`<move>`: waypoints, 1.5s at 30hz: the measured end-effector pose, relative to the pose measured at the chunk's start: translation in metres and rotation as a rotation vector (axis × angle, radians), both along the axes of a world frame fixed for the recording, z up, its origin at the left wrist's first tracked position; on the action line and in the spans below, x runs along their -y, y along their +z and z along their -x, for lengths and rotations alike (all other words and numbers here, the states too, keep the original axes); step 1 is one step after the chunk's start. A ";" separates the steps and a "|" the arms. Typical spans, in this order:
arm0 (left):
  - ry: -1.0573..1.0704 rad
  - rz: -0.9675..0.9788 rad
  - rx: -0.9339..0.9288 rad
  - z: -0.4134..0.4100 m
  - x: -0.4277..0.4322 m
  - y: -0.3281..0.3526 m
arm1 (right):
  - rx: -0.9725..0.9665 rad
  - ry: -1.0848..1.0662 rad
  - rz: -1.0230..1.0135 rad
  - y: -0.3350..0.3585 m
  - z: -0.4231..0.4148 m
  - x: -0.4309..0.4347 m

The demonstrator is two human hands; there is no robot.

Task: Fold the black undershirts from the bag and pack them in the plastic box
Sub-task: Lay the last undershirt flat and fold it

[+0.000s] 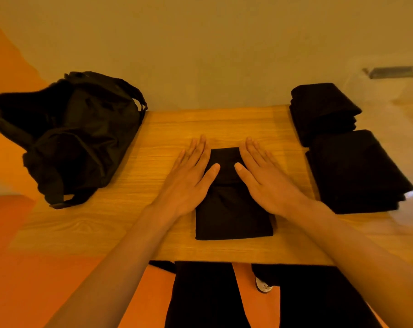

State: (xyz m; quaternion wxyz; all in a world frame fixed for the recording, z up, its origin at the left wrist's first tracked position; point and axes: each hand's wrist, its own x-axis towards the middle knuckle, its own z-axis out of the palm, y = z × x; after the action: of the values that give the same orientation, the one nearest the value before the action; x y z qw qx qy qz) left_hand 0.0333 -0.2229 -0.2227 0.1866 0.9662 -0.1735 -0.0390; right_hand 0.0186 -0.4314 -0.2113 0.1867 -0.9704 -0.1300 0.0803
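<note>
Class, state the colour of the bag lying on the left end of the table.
Black. The bag shows best in the head view, the only one given.

Both bare forearms reach forward, angling inward toward each other. The left hand (187,179) and the right hand (264,178) lie flat, palms down, fingers straight and slightly spread, thumbs pointing inward and apart.

- Checking the black bag (77,136), out past my left hand (186,183): I can't read any lettering or logo on it.
- The folded undershirt (233,216) under my left hand and right hand (269,183) is plain black, with no legible tag.
- The folded stacks (357,171) to the right of my right hand show no readable text either.
</note>
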 end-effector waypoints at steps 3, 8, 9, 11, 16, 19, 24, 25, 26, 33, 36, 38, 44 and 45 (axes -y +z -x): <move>0.031 0.107 0.131 0.031 -0.003 0.019 | 0.114 -0.039 -0.035 0.010 0.020 0.011; -0.204 0.006 0.322 0.105 -0.005 0.012 | 0.242 0.126 0.017 -0.006 0.086 0.014; -0.231 -0.003 0.353 0.115 -0.009 0.006 | 0.288 0.153 0.039 -0.010 0.096 0.018; -0.269 0.008 0.397 0.128 -0.018 -0.005 | 0.354 0.170 0.055 -0.017 0.107 0.027; -0.239 0.037 0.399 0.128 -0.037 -0.014 | 0.513 0.205 0.043 -0.025 0.111 0.044; -0.290 -0.007 0.477 0.120 -0.044 -0.008 | 0.625 0.206 0.062 -0.021 0.112 0.047; -0.307 -0.062 0.593 0.117 -0.043 -0.008 | 0.707 0.254 0.129 -0.029 0.110 0.049; -0.306 -0.067 0.615 0.117 -0.043 -0.009 | 0.722 0.256 0.147 -0.030 0.109 0.048; -0.302 -0.072 0.632 0.118 -0.044 -0.010 | 0.732 0.259 0.160 -0.030 0.110 0.047; -0.274 -0.048 0.639 0.130 -0.038 -0.009 | 0.713 0.240 0.105 -0.026 0.118 0.042; -0.251 0.173 0.540 0.144 -0.038 -0.002 | 0.611 0.194 -0.073 -0.022 0.133 0.043; -0.189 0.351 0.444 0.152 -0.036 0.004 | 0.525 0.167 -0.207 -0.016 0.139 0.043; 0.002 0.695 0.299 0.145 -0.022 0.028 | 0.369 0.001 -0.624 0.015 0.132 0.032; 0.044 0.731 0.285 0.141 -0.019 0.031 | 0.329 -0.031 -0.687 0.018 0.128 0.031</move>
State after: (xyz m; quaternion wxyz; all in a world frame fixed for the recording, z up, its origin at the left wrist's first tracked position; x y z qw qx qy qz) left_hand -0.1076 -0.2039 -0.1915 0.4933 0.8352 -0.1793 0.1641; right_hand -0.1090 -0.4619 -0.1933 0.4789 -0.8531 -0.1630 -0.1274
